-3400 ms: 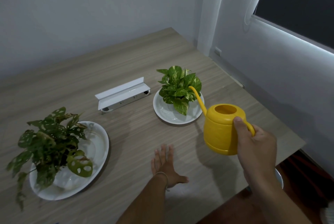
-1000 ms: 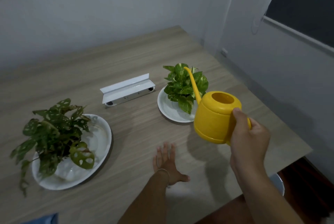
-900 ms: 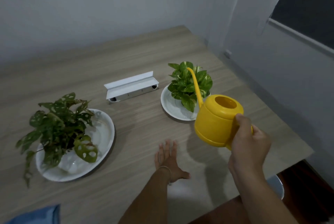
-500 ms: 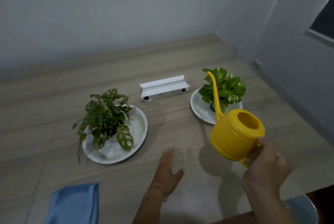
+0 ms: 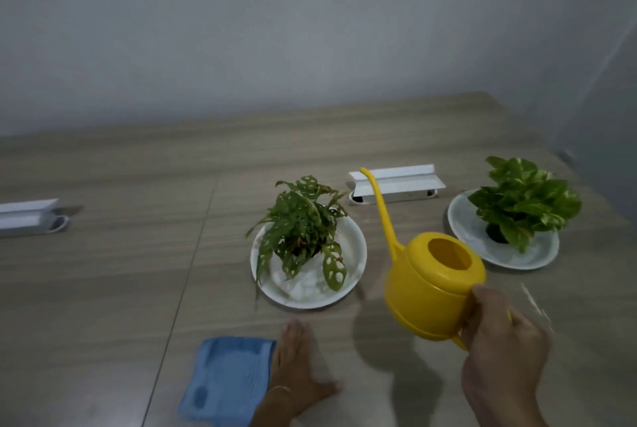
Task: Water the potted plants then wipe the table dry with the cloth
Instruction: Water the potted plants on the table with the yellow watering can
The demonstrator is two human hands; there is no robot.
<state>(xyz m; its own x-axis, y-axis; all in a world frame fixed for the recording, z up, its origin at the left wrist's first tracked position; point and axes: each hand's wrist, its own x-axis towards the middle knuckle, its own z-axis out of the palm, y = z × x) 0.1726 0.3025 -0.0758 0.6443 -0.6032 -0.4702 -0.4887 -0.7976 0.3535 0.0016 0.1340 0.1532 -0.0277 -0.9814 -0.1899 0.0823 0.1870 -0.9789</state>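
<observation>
A plain pale grey wall (image 5: 275, 23) is seen behind the table (image 5: 103, 271), unmarked and evenly, dimly lit. A second wall (image 5: 613, 99) is met at the right corner. The table top is finished in light wood grain, with seam lines between panels. Two white cable boxes are set into it, one at centre (image 5: 396, 182), one at the left edge (image 5: 27, 216). Soft shadows are cast on the surface.

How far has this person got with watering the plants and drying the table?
No water can be seen in either dish, so nothing tells whether either plant is watered. In hand: the right hand holds the yellow watering can upright, between the holey-leaved plant and the bright green plant. Left: wiping. The blue cloth lies folded on the table beside the flat left hand.
</observation>
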